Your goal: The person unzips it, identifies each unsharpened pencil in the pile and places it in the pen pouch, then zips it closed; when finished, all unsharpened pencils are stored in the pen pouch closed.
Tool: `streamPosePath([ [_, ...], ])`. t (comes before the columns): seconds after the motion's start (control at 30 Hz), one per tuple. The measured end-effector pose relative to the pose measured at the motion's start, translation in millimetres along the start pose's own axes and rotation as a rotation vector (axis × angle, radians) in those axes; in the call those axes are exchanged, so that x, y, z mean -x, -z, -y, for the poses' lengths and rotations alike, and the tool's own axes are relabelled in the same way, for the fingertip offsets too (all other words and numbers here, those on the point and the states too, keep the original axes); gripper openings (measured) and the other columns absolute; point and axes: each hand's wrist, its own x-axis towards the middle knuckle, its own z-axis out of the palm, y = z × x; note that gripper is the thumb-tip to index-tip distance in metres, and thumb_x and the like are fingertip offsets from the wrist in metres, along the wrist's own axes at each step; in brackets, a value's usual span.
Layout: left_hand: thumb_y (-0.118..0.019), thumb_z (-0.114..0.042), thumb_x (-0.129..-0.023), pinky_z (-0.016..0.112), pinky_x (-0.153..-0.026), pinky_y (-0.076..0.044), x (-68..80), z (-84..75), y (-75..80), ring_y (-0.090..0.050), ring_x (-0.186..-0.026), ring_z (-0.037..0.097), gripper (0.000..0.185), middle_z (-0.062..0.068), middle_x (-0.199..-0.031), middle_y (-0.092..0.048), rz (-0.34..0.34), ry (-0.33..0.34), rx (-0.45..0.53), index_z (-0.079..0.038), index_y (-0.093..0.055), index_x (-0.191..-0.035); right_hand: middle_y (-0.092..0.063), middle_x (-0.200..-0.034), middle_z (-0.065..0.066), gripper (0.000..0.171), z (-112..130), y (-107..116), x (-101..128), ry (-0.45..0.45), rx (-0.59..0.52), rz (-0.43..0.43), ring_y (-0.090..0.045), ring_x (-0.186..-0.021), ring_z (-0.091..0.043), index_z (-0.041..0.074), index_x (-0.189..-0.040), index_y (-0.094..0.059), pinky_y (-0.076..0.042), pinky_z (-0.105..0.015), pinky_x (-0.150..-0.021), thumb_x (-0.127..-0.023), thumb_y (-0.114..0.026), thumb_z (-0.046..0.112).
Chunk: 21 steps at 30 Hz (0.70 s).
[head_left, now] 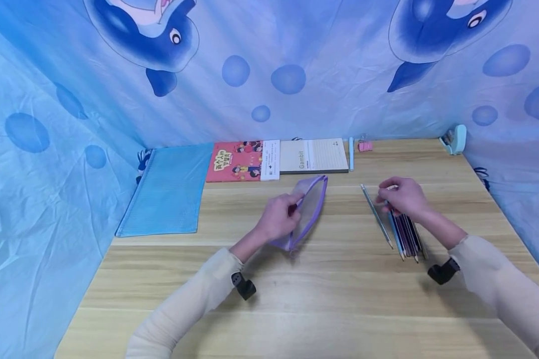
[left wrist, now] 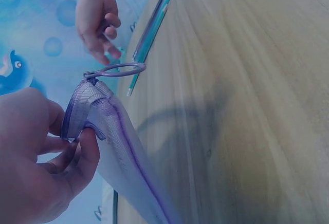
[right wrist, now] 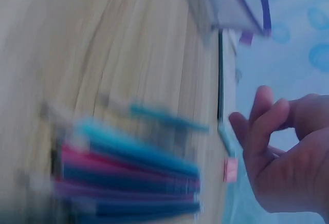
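Note:
My left hand (head_left: 279,218) grips the edge of a purple mesh zip pouch (head_left: 313,212), pinching it between thumb and fingers. The pouch stands raised with its zip side gaping, and a purple ring (left wrist: 121,70) shows at one end in the left wrist view. My right hand (head_left: 404,197) hovers over the top ends of a bundle of colored pencils (head_left: 405,234), its fingers loosely bent. Nothing shows between those fingers in the right wrist view. A single teal pencil (head_left: 377,218) lies apart, just left of the bundle.
Along the back lie a blue mesh folder (head_left: 166,192), a red booklet (head_left: 235,162), a Gambit notebook (head_left: 314,155), a light-blue stick (head_left: 351,154) and a pink clip (head_left: 365,146). A light-blue stapler-like item (head_left: 458,139) sits at the back right corner. Blue cloth (head_left: 260,40) walls the table.

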Motion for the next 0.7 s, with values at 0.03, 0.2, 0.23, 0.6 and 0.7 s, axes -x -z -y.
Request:
streamPosePath([
  [0.03,-0.065,0.006,-0.083,0.022,-0.051,-0.047,0.2,0.0,-0.4,-0.053,-0.065,0.014,0.053,0.008,-0.081,-0.061,0.006,0.004,0.001,0.006,-0.057,-0.135,-0.071,-0.092,-0.021,0.039,-3.4,4.5,-0.1,0.001,0.043,0.012,-0.067,-0.060,-0.018,-0.015,-0.128,-0.048,-0.053,-0.028,-0.048,-0.099,-0.052,0.011],
  [0.2,-0.065,0.006,-0.084,0.021,-0.052,-0.049,1.7,-0.7,-2.1,-0.054,-0.066,0.014,0.054,0.009,-0.087,-0.063,0.023,0.029,0.003,0.005,-0.055,-0.137,-0.069,-0.075,-0.011,0.033,-13.0,17.5,-0.3,-0.007,0.201,0.076,-0.065,-0.055,-0.018,-0.015,-0.119,-0.054,-0.051,-0.029,-0.046,-0.097,-0.057,0.010],
  [0.23,-0.065,0.007,-0.084,0.021,-0.051,-0.049,2.0,-1.1,-2.2,-0.054,-0.066,0.014,0.054,0.009,-0.088,-0.063,0.024,0.032,0.002,0.005,-0.055,-0.137,-0.068,-0.073,-0.009,0.032,-13.6,18.4,-0.1,-0.015,0.224,0.088,-0.064,-0.055,-0.017,-0.014,-0.118,-0.054,-0.051,-0.029,-0.046,-0.097,-0.057,0.009],
  [0.6,-0.066,0.004,-0.086,0.022,-0.050,-0.050,2.2,-1.2,-5.7,-0.053,-0.065,0.014,0.054,0.006,-0.087,-0.060,0.049,0.035,0.002,0.002,-0.056,-0.138,-0.064,-0.067,-0.007,0.033,-19.4,23.7,2.7,-0.032,0.304,0.141,-0.064,-0.053,-0.016,-0.017,-0.117,-0.055,-0.053,-0.030,-0.047,-0.092,-0.060,0.004],
  [0.7,-0.067,0.004,-0.085,0.022,-0.051,-0.049,2.5,-0.9,-7.0,-0.054,-0.066,0.013,0.054,0.008,-0.089,-0.062,0.051,0.034,0.005,0.002,-0.056,-0.138,-0.062,-0.066,-0.006,0.030,-19.3,23.8,3.4,-0.049,0.312,0.152,-0.063,-0.052,-0.015,-0.017,-0.114,-0.056,-0.053,-0.029,-0.047,-0.093,-0.060,0.003],
])
